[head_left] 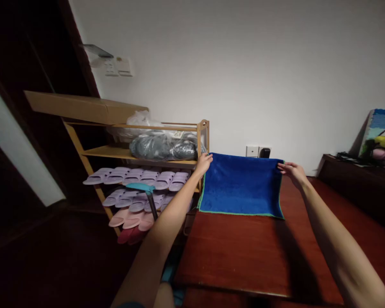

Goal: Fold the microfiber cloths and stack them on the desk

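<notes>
A blue cloth (pixel 242 184) with green edging is stretched between my two hands over the far part of a reddish-brown wooden table (pixel 237 252). My left hand (pixel 204 162) pinches its upper left corner, close to the end post of the shoe rack. At the upper right corner, my right hand (pixel 291 170) grips the cloth between thumb and fingers. The cloth's upper edge is raised, while its lower edge rests on or just above the tabletop; which of the two I cannot tell.
Left of the table, a wooden shoe rack (pixel 199 141) holds lilac slippers (pixel 147 177), bagged items (pixel 163 145) and a cardboard box (pixel 83 107). A blue-topped handle (pixel 141 187) stands before it. Wall sockets (pixel 258 151) sit behind the cloth. A colourful picture (pixel 383 137) leans at right.
</notes>
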{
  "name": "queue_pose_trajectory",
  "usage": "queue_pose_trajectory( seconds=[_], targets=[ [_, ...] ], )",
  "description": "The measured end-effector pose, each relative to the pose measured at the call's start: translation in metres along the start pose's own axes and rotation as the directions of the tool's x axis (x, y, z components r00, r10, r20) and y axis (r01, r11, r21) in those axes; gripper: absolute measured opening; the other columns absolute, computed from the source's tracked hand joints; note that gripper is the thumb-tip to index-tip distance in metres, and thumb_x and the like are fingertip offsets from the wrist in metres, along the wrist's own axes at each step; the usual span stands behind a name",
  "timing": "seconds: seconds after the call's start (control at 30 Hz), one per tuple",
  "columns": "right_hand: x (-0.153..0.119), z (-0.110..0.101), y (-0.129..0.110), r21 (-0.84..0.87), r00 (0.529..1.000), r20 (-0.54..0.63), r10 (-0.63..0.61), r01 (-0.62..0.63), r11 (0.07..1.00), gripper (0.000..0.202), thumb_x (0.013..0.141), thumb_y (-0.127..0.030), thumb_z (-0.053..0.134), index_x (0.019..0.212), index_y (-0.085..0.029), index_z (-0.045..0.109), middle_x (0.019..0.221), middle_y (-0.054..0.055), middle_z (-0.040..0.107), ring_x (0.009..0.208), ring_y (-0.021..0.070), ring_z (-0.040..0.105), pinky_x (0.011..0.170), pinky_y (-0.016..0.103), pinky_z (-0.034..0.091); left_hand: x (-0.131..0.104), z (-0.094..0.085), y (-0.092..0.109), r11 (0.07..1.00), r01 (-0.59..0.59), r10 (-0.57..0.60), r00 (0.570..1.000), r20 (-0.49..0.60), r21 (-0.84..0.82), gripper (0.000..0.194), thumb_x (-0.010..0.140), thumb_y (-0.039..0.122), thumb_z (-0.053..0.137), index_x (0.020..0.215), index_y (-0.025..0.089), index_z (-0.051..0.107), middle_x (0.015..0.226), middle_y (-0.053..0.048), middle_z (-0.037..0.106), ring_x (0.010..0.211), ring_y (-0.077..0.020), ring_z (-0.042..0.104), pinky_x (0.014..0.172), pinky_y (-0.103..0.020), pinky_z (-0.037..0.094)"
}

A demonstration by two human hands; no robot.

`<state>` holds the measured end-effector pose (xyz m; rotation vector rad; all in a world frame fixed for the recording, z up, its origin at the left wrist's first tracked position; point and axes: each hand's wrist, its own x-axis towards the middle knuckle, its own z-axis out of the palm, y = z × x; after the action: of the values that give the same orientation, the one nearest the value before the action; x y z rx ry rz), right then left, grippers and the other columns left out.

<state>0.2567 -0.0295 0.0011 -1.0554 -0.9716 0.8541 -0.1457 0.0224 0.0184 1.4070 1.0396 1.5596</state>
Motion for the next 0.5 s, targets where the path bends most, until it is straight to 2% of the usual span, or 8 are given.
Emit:
queue_pose_trajectory(
  seconds=[0.2, 0.33, 0.5],
  targets=[
    [0.022, 0.005, 0.035, -0.186, 1.000, 0.016, -0.009, 0.011, 0.982, 0.040, 0.057, -0.030, 0.076, 0.091, -0.018, 0.058, 0.103, 0.008, 0.071, 0.098, 0.0232, 0.064, 0.063, 0.026, 0.050, 0.023, 0.005, -0.043, 0.980, -0.067, 0.059, 0.997, 0.050, 0.185, 0.052, 0.070, -0.002, 0.055, 0.119, 0.016, 0.049, 0.131, -0.016, 0.056, 0.122, -0.0246, 0.052, 0.104, -0.042, 0.038],
    [0.037, 0.009, 0.060, -0.296, 0.999, 0.038, -0.005, 0.017, 0.955, 0.044, 0.062, -0.038, 0.070, 0.098, -0.018, 0.056, 0.113, 0.011, 0.067, 0.105, 0.0260, 0.061, 0.070, 0.031, 0.051, 0.030, 0.006, -0.073, 0.950, -0.071, 0.052, 0.996, 0.071, 0.304, 0.062, 0.071, -0.001, 0.052, 0.129, 0.015, 0.041, 0.139, -0.017, 0.047, 0.128, -0.0246, 0.045, 0.107, -0.041, 0.034],
    [0.048, 0.018, 0.092, -0.457, 0.996, 0.086, -0.013, 0.051, 0.888, 0.053, 0.072, -0.052, 0.059, 0.111, -0.017, 0.053, 0.119, 0.014, 0.064, 0.110, 0.0267, 0.059, 0.084, 0.037, 0.051, 0.039, 0.007, -0.102, 0.903, -0.048, 0.010, 0.996, 0.091, 0.427, 0.067, 0.071, 0.001, 0.052, 0.135, 0.013, 0.036, 0.142, -0.017, 0.044, 0.131, -0.0238, 0.041, 0.110, -0.038, 0.030]
  ],
)
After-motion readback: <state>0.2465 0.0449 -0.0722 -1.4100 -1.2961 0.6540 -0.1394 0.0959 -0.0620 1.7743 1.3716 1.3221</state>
